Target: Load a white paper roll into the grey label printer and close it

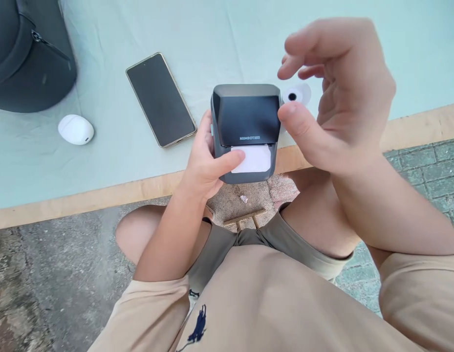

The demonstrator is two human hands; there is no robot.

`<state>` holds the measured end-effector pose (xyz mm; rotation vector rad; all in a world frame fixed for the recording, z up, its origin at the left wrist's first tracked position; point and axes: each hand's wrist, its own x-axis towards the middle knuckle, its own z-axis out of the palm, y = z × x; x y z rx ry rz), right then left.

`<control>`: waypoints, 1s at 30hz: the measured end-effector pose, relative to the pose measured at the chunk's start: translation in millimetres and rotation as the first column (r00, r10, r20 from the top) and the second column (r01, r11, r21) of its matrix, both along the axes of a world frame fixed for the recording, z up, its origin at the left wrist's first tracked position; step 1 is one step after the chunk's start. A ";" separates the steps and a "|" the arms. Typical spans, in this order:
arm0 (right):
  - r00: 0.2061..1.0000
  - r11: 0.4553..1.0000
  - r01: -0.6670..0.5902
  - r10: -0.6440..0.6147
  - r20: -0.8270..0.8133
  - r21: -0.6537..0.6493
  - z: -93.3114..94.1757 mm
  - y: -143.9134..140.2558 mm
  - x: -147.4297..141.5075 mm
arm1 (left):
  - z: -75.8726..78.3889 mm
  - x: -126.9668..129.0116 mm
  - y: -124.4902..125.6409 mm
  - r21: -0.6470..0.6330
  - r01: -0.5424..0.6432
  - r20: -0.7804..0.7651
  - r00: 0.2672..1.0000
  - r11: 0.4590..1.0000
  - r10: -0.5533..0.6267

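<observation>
My left hand grips a small dark grey label printer at the table's near edge, thumb lying on the white label that sticks out of its front slot. My right hand hovers to the right of the printer and slightly above it, fingers apart and curled, holding nothing; its thumb tip is close to the printer's right side. A white label roll with a dark core lies on the table behind the printer, partly hidden by my right fingers.
A black phone lies face up left of the printer. A white earbud case sits further left, and a dark bag fills the far left corner. The table has a pale green cover and a wooden edge. Paving lies below.
</observation>
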<state>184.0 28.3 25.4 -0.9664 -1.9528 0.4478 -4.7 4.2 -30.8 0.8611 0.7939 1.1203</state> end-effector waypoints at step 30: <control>0.975 1.000 -0.013 0.013 0.221 -0.005 -8.3 -8.3 -1.8 | 2.0 8.2 3.9 0.000 -0.006 0.160 0.987 1.000 0.006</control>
